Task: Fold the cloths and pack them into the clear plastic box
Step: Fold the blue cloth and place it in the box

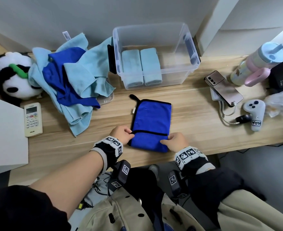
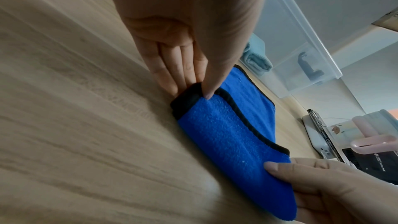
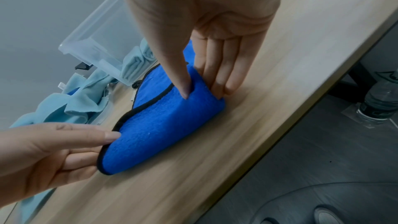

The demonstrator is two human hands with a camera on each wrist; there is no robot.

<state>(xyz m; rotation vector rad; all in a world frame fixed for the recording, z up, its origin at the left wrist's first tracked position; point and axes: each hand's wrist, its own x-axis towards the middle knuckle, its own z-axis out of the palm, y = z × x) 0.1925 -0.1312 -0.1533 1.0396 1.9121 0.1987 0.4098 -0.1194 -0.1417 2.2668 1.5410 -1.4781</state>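
Observation:
A dark blue cloth with black trim (image 1: 151, 119) lies on the wooden table, its near end turned over onto itself. My left hand (image 1: 122, 134) pinches the fold's left corner, thumb on top and fingers under (image 2: 194, 89). My right hand (image 1: 175, 141) pinches the right corner the same way (image 3: 199, 89). The clear plastic box (image 1: 184, 47) stands behind the cloth with two folded light blue cloths (image 1: 141, 66) inside at its left. A loose pile of light blue and dark blue cloths (image 1: 70, 79) lies to the left.
A panda plush (image 1: 12, 75) and a remote control (image 1: 32, 119) sit at the far left, beside a white panel (image 1: 4, 134). On the right are a phone (image 1: 223, 88), a tumbler (image 1: 257, 62), a white controller (image 1: 255, 114) and cables. The table's front edge is just below my hands.

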